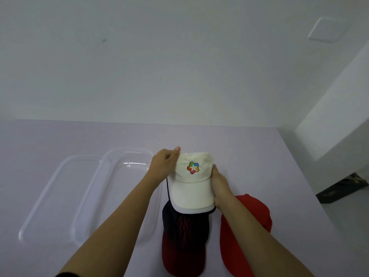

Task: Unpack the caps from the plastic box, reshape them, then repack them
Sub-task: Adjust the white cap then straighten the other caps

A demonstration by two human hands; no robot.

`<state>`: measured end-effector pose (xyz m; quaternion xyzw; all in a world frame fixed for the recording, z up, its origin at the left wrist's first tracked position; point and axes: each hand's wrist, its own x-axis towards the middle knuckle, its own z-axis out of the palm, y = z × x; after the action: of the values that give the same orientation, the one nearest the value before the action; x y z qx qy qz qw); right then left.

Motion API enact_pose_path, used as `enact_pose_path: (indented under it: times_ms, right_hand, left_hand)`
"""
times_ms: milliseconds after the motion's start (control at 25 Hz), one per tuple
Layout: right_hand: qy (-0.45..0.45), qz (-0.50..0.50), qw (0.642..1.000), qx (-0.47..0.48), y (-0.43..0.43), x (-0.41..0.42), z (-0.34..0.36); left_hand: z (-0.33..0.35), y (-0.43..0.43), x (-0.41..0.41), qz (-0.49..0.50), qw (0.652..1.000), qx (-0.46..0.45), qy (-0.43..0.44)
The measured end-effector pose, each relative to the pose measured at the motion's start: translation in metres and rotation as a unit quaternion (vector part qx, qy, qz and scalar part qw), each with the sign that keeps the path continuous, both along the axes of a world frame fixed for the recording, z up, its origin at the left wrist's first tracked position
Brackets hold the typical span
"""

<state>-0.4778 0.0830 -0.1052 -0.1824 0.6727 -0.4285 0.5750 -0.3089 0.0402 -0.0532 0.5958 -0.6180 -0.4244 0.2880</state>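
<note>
Head view: a pale lilac worktop (259, 156) carries a clear plastic box (119, 196) and its lid (50, 196) toward the left edge. Near the front edge lie a navy-and-red cap (183, 236) and a red cap (239, 236). Above them, the left hand (164, 163) and right hand (219, 184) clasp the sides of a cream cap (191, 182) bearing a multicoloured logo (193, 167).
</note>
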Motion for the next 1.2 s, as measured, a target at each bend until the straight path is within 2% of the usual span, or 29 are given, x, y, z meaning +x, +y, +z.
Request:
enact_pose_path:
  times_ms: [80, 160, 200, 320, 440, 560, 760, 920, 1040, 1200]
  right_hand:
    - [-0.009, -0.037, 0.999, -0.003, -0.003, -0.003, 0.001]
    - [-0.033, -0.073, 0.997, -0.01, -0.011, -0.006, 0.001]
    - [-0.042, -0.074, 0.996, -0.009, -0.015, -0.007, 0.003]
    - [-0.111, -0.053, 0.991, -0.05, -0.029, -0.012, 0.006]
    - [-0.165, 0.005, 0.977, -0.134, -0.038, -0.02, 0.008]
    - [-0.128, 0.096, 0.979, -0.127, -0.049, -0.027, -0.016]
    - [-0.101, 0.129, 0.984, -0.065, -0.067, -0.036, -0.056]
    - [0.001, 0.176, 0.984, -0.031, -0.077, -0.038, -0.078]
    - [0.067, 0.194, 0.979, -0.017, -0.08, -0.037, -0.093]
    - [0.171, 0.196, 0.966, -0.008, -0.081, -0.035, -0.098]
  left_hand:
    - [0.0, 0.001, 0.0, 0.04, 0.992, 0.108, 0.042]
    - [-0.001, 0.004, 0.001, 0.024, 0.951, 0.259, 0.17]
    - [-0.006, 0.004, 0.001, 0.002, 0.924, 0.299, 0.237]
    - [-0.017, -0.002, 0.004, -0.01, 0.877, 0.294, 0.38]
    - [-0.03, -0.017, 0.006, 0.073, 0.866, 0.282, 0.406]
    - [-0.046, -0.028, 0.003, 0.111, 0.871, 0.289, 0.382]
    - [-0.085, -0.051, -0.01, 0.15, 0.884, 0.324, 0.3]
    - [-0.121, -0.066, -0.018, 0.132, 0.907, 0.336, 0.217]
    - [-0.132, -0.068, -0.025, 0.136, 0.942, 0.29, 0.103]
    - [-0.139, -0.065, -0.033, 0.123, 0.964, 0.222, -0.08]
